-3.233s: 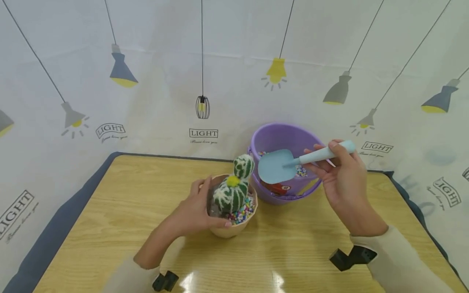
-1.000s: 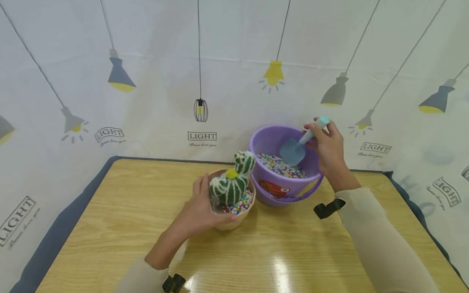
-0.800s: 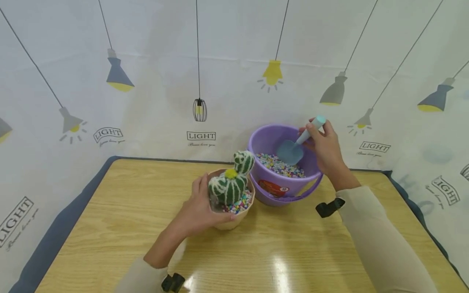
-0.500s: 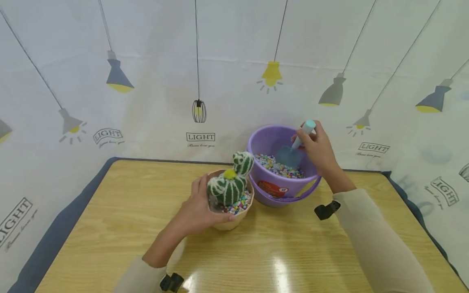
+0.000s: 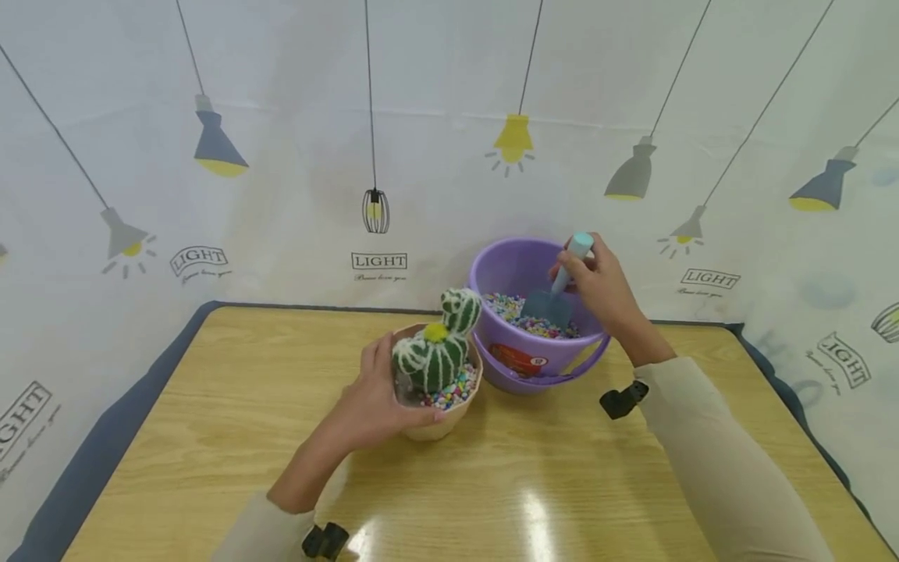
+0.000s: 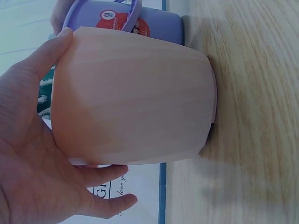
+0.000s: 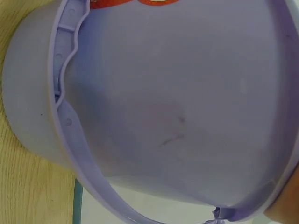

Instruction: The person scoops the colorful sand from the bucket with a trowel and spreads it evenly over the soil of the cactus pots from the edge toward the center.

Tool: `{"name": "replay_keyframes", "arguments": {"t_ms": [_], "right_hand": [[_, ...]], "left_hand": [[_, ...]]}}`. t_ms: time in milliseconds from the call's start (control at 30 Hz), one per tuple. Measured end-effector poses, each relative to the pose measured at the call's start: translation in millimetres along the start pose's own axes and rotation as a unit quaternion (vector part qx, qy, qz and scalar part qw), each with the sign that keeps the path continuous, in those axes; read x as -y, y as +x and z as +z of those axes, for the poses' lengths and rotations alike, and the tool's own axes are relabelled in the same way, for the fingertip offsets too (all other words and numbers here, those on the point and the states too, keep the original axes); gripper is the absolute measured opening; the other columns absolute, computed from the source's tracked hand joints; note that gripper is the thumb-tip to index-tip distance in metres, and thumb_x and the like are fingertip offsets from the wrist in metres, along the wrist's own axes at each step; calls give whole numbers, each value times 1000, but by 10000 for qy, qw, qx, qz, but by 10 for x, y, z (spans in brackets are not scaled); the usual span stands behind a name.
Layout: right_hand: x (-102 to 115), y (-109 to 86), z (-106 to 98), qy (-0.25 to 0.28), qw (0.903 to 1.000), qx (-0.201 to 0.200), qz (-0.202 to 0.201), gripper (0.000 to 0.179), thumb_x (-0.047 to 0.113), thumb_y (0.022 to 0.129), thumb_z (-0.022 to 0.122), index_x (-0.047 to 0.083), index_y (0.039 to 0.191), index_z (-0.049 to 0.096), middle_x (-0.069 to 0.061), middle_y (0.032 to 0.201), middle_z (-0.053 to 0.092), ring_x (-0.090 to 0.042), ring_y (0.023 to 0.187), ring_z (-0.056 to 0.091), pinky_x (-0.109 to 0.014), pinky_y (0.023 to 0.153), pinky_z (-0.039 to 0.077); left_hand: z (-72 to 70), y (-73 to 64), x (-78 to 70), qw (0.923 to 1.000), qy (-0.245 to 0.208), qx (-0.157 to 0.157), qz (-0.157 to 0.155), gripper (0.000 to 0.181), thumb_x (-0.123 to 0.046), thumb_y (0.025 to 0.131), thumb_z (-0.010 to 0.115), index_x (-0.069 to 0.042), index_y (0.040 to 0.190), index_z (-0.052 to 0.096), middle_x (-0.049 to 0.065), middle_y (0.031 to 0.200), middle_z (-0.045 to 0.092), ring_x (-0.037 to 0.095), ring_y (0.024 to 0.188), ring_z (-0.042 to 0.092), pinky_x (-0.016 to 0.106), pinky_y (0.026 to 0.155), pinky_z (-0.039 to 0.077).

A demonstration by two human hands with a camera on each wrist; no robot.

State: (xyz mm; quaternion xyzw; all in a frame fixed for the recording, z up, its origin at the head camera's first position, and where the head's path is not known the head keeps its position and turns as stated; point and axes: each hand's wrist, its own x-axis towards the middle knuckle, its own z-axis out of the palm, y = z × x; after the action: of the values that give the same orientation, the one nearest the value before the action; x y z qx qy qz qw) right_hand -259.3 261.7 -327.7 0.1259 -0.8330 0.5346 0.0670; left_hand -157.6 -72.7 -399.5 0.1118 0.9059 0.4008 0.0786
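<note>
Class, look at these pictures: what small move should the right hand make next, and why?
Probably tip the light-blue plastic scoop and raise a load: the right hand grips its handle, and its blade appears dug into the small multicoloured granules inside the round purple plastic bucket. The left hand holds the faceted cream pot close beside it.

Tip of the scoop (image 5: 548,309) hidden among granules (image 5: 502,307)
</note>
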Motion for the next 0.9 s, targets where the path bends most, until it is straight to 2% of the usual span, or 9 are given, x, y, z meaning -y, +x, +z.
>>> {"name": "replay_keyframes", "arguments": {"t_ms": [133, 267, 400, 600, 900], "right_hand": [[12, -14, -23, 143, 9997, -168, 66, 24, 32, 103, 46, 11, 115, 45, -16, 96, 64, -30, 90, 65, -39, 79, 57], [11, -8, -39, 550, 9978, -315, 197, 22, 34, 102, 49, 14, 111, 47, -11, 88, 66, -27, 83, 68, -35, 73, 59], [-9, -5, -43, 864, 9955, -302, 250, 24, 35, 101, 50, 13, 111, 49, -8, 83, 68, -24, 76, 70, -35, 68, 59], [-13, 16, -39, 1001, 9943, -233, 281, 23, 33, 102, 50, 11, 109, 49, -8, 79, 70, -23, 72, 71, -36, 62, 59], [6, -3, -68, 1721, 9831, -254, 571, 24, 33, 100, 53, 11, 110, 50, -6, 75, 71, -20, 66, 71, -30, 54, 57]], "left_hand": [[4, 12, -17, 10000, -34, 66, -32, 132, -60, 64, 83, -16, 156, -1, 15, 156, 11, 47, 123, 46, 59, 98, 44], [6, 20, -16, 9999, -63, 76, -38, 132, -60, 63, 83, -18, 156, 0, 14, 156, 11, 47, 123, 46, 60, 97, 44], [17, 17, 1, 10000, -59, 58, -51, 131, -61, 62, 83, -19, 156, 2, 13, 156, 11, 47, 123, 47, 60, 96, 45], [10, 15, 14, 9999, -103, 52, -52, 131, -61, 63, 83, -18, 156, 2, 13, 156, 10, 47, 123, 47, 60, 97, 45], [2, 12, 10, 9998, -147, 98, -37, 131, -60, 63, 83, -18, 156, 1, 14, 156, 10, 47, 123, 47, 60, 97, 45]]}}
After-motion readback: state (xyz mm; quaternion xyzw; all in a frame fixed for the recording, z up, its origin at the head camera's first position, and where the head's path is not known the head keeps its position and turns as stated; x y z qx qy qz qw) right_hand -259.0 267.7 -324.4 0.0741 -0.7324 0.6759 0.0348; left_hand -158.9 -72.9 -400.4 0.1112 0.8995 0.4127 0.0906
